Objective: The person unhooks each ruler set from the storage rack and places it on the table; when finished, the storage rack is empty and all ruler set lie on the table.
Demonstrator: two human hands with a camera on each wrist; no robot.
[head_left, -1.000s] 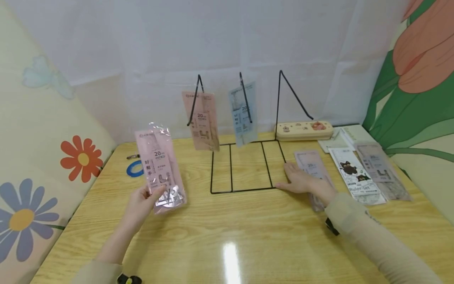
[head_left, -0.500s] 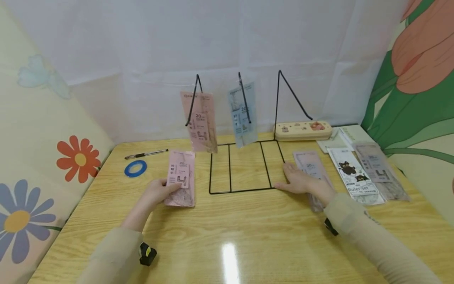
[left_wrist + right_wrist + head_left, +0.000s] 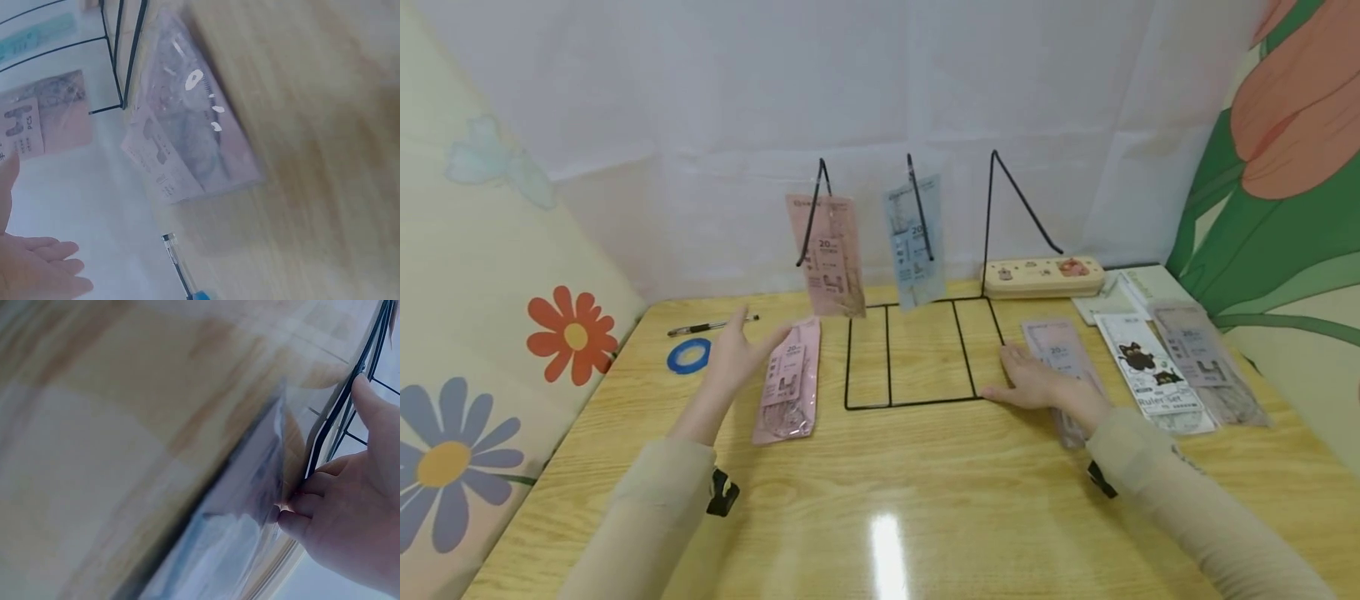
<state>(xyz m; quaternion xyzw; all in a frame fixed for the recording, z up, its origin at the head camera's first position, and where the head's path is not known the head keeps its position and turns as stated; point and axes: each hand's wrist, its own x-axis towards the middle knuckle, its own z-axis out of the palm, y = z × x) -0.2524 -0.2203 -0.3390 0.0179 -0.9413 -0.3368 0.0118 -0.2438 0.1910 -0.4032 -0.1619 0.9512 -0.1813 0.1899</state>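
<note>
I work over a wooden table (image 3: 880, 492) walled by white sheeting, with the wire rack (image 3: 917, 350) at centre. The pink packet (image 3: 788, 379) lies flat just left of it. My left hand (image 3: 737, 354) hovers beside the packet, fingers spread and empty; I'd lift clear without nudging it. My right hand (image 3: 1033, 383) rests flat, pressing the rack's near right corner and a grey packet (image 3: 1063, 358).

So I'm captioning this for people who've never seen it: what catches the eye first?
A black wire display rack stands mid-table with a pink plastic ruler packet and a blue plastic ruler packet hanging from it. Left of it, the open left hand hovers beside another pink packet lying flat. The right hand rests at the rack's base.
</note>
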